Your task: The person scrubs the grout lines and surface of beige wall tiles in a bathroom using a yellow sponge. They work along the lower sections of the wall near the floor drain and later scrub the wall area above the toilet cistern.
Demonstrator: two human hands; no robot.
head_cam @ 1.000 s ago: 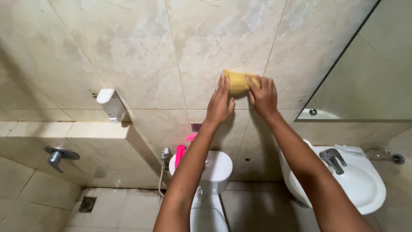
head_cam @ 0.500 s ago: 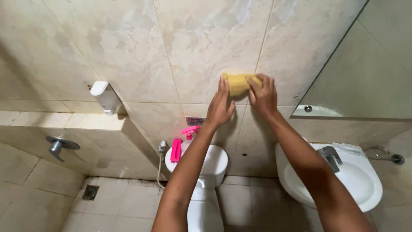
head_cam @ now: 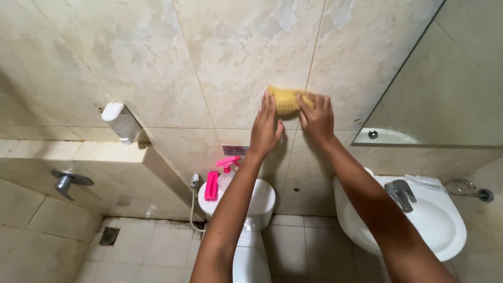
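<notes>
Wall: beige marbled tiles (head_cam: 230, 57) fill most of your view, and both your arms reach up to them above the toilet.
Mirror: a large mirror (head_cam: 456, 78) hangs on the right, its lower corner close to your right hand.
Sink: a white basin (head_cam: 445, 230) with a metal tap (head_cam: 401, 194) sits below the mirror, under your right forearm.
Toilet: the white tank (head_cam: 259, 202) stands under your left arm, with a pink brush (head_cam: 211, 186) and a pink-topped spray bottle (head_cam: 227, 170) on its lid.
Dispenser: a white dispenser (head_cam: 121, 123) is fixed to the wall, well apart on the left.
Change: you have slid the sponge along the tile, so it now lies just left of the vertical grout line rather than higher and further right; the ledge and floor drain (head_cam: 108, 237) have also come further into view, and the wipe has likely reached a fresh patch of wall.
Left hand: your left hand (head_cam: 265, 128) lies flat and spread on the tile, holding nothing, fingertips touching the sponge's left edge.
Right hand: your right hand (head_cam: 316, 116) grips the sponge, fingers curled over its right end.
Sponge: the yellow sponge (head_cam: 285, 99) is pressed to the wall between your hands; whether it is wet you cannot tell.
</notes>
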